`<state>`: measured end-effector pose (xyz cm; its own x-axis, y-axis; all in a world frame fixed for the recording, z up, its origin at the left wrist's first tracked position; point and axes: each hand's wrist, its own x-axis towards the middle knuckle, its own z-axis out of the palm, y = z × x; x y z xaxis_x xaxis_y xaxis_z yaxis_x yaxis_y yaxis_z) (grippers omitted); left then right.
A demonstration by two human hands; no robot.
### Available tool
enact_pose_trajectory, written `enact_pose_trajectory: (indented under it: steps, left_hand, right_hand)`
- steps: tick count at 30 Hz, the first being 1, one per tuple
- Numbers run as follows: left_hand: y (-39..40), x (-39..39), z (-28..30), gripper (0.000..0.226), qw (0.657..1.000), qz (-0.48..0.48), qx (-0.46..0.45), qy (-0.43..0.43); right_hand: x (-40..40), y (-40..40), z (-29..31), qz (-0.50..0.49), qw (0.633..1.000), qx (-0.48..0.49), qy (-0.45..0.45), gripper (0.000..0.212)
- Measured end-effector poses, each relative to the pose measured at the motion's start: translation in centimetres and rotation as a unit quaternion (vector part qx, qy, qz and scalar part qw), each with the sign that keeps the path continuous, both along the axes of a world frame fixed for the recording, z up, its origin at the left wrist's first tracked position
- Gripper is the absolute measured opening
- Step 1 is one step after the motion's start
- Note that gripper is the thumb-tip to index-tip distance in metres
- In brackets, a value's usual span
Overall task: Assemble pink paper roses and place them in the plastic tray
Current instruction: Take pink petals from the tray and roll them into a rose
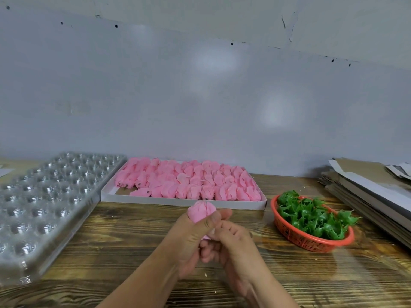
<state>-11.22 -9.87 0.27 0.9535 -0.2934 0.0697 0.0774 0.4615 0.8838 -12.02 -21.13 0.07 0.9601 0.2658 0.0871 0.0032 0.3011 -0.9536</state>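
A pink paper rose (202,211) sticks up from between my two hands above the wooden table. My left hand (191,236) grips it round the lower part, thumb across the front. My right hand (231,243) pinches at the rose's base, fingers curled under it; what it pinches is hidden. A white flat box (182,202) behind my hands holds several rows of pink paper petals (189,181). The clear plastic tray (44,196) with several round cups lies at the left, its cups bare. A red basket (295,237) of green plastic leaves (311,215) stands at the right.
Stacked cardboard sheets (367,192) lie at the far right edge of the table. A grey wall rises right behind the box. Bare wooden table surface (124,245) lies between the tray and my hands.
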Motion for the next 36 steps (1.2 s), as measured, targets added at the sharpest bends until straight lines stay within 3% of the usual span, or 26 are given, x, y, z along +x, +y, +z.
enact_pose_trajectory:
  steps: [4,6,8,11,16,18,20,23,25,30,32,36]
  left_hand:
    - [-0.6,0.5,-0.4,0.043,0.998,0.054,-0.013,0.022]
    - [-0.7,0.7,-0.5,0.042,0.996,0.083,-0.029,0.033]
    - [-0.9,0.7,-0.5,0.04,0.995,0.094,-0.028,0.035]
    - [-0.7,0.3,-0.2,0.046,0.997,0.069,0.003,0.035]
    - [0.1,-0.1,0.1,0.049,0.999,-0.003,0.029,0.037]
    - [0.0,0.1,-0.1,0.052,0.999,0.008,0.02,0.045]
    - [-0.4,0.4,-0.3,0.055,0.998,0.04,-0.003,0.051]
    - [-0.9,0.6,-0.5,0.047,0.995,0.077,-0.036,0.053]
    - [-0.9,0.6,-0.6,0.047,0.995,0.081,-0.032,0.043]
    - [0.0,0.1,-0.2,0.038,0.999,0.008,0.024,0.024]
    - [0.2,0.1,-0.1,0.034,0.999,-0.019,0.025,0.024]
    - [0.6,0.2,0.0,0.051,0.998,-0.049,0.038,0.015]
  right_hand:
    - [-0.1,0.5,0.0,-0.057,0.992,-0.074,-0.09,0.008]
    - [0.1,0.6,-0.4,-0.104,0.976,-0.125,-0.145,0.019]
    - [0.2,0.6,-0.7,-0.124,0.969,-0.134,-0.165,0.017]
    - [0.2,0.4,-0.4,-0.098,0.982,-0.094,-0.132,0.005]
    - [0.1,0.1,0.0,0.019,1.0,-0.007,0.003,0.007]
    - [0.1,0.1,-0.1,0.016,1.0,-0.012,0.01,0.012]
    - [-0.1,0.4,-0.2,-0.033,0.996,-0.062,-0.049,0.013]
    - [0.0,0.6,-0.5,-0.131,0.962,-0.174,-0.167,0.018]
    - [0.1,0.6,-0.6,-0.146,0.953,-0.188,-0.186,0.015]
    - [0.2,0.2,-0.3,-0.03,0.995,-0.067,-0.066,0.006]
    - [0.4,-0.1,-0.3,0.028,0.999,-0.04,-0.011,0.013]
    - [0.5,-0.6,-0.3,0.096,0.994,0.008,0.052,0.011]
